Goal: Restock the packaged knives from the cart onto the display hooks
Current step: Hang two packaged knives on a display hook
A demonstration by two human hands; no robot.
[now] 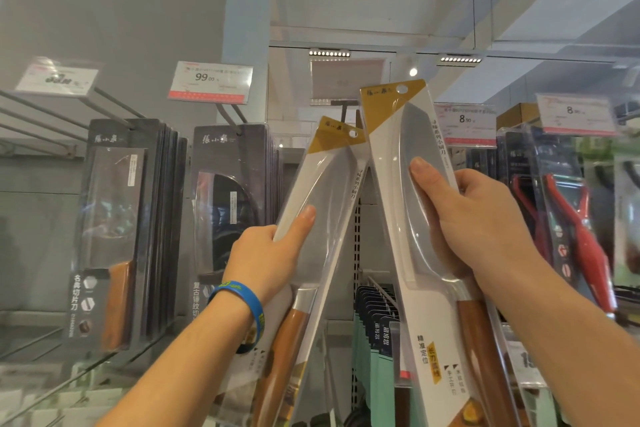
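My left hand (266,256) grips a white-and-gold packaged knife (322,184) by its middle, tilted to the right, its hang hole near the top. My right hand (474,215) grips a second, like packaged knife (412,218), tilted to the left and held higher, thumb pressed on the blister over the blade. Both packs have wooden handles at the bottom. Their tops lean toward each other just below a dark display hook (344,111) under a price holder. The cart is out of view.
Black packaged cleavers (114,236) hang at the left, more dark packs (235,198) beside them under a 99.00 price tag (210,81). Red-handled tools in clear packs (561,218) hang at the right. Small dark and teal packs (375,322) hang lower, between the two knives.
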